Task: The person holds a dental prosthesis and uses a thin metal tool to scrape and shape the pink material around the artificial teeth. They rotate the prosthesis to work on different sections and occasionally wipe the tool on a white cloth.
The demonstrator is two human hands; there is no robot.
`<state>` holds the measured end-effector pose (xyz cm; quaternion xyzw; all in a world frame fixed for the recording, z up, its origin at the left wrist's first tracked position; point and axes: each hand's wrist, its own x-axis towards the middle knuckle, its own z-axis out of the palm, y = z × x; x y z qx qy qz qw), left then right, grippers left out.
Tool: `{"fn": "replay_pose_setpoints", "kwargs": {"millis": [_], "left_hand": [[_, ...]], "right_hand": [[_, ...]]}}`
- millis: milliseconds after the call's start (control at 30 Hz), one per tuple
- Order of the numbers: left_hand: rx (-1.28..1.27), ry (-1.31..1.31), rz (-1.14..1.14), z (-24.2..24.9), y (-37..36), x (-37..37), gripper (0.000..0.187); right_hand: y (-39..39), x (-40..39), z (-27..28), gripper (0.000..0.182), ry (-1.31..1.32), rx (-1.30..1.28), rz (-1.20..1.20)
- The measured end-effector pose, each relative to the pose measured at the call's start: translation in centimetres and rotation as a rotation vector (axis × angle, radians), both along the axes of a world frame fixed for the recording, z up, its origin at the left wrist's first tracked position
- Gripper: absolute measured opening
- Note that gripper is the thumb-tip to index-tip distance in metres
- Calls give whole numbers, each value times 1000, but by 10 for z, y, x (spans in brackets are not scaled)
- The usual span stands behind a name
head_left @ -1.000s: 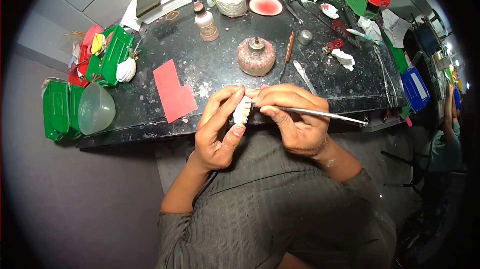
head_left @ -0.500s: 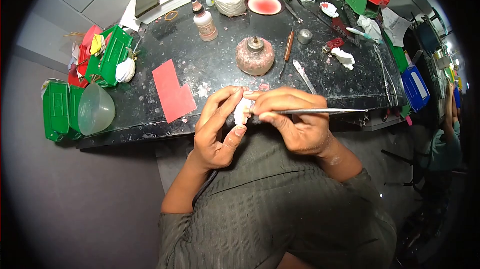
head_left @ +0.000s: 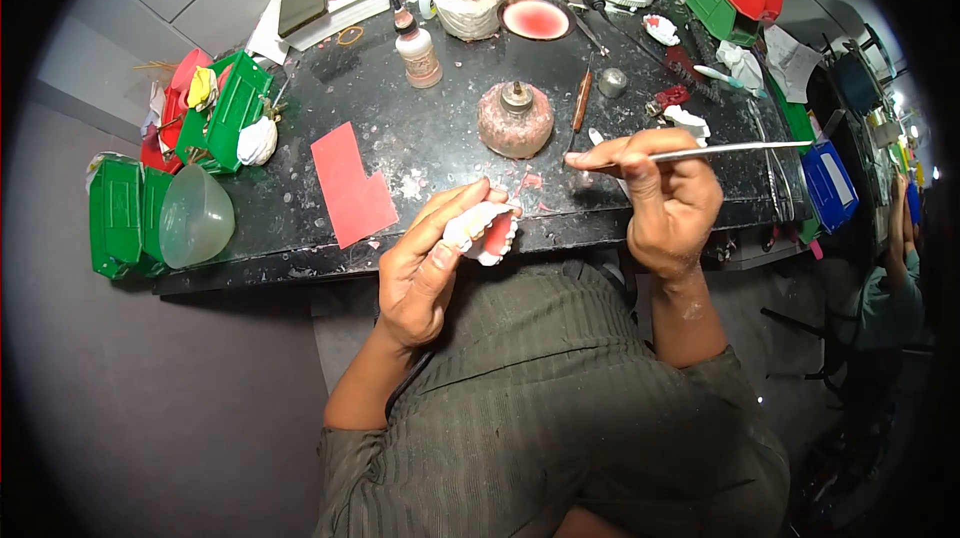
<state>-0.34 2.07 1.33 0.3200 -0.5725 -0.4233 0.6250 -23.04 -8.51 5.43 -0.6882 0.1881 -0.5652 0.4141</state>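
My left hand (head_left: 415, 288) grips a white plaster dental cast (head_left: 467, 228) between thumb and fingers, above the table's front edge. Pink wax (head_left: 497, 235) lines its inner side, with a row of teeth along the rim. To the right, my right hand (head_left: 672, 208) holds a slim metal dental carver (head_left: 750, 148) between thumb and fingers. The carver points right and stands apart from the cast. Behind the hands sits a glass spirit lamp (head_left: 515, 123) with a pinkish body. A wooden-handled wax knife (head_left: 582, 103) lies beside the lamp.
A pink wax sheet (head_left: 350, 183) lies left on the black table (head_left: 330, 88). Further left are a translucent bowl (head_left: 195, 218) and green bins (head_left: 118, 213). A dropper bottle (head_left: 418, 56) and a red-stained dish (head_left: 538, 18) stand behind. At far right, another person (head_left: 888, 288) sits.
My right hand has drawn the carver away from the cast, to the right and slightly up. My left hand has turned the cast, so its pink inner side now shows.
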Motion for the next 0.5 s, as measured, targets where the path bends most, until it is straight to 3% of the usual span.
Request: {"fn": "replay_pose_setpoints", "kwargs": {"millis": [67,267,367,467,500], "left_hand": [[137,237,-79,3,4,-5,65],[154,351,-219,5,1,-6,69],[246,426,-175,9,4,-13,68],[237,484,-313,5,2,-6,65],[319,429,-229,10,5,-9,63]], "right_hand": [[1,-3,-1,19,-36,150,-82],[13,3,10,12,163,32,-89],[19,11,20,10,211,-119,70],[29,17,20,12,192,-79,158],[29,19,17,13,185,-83,177]]}}
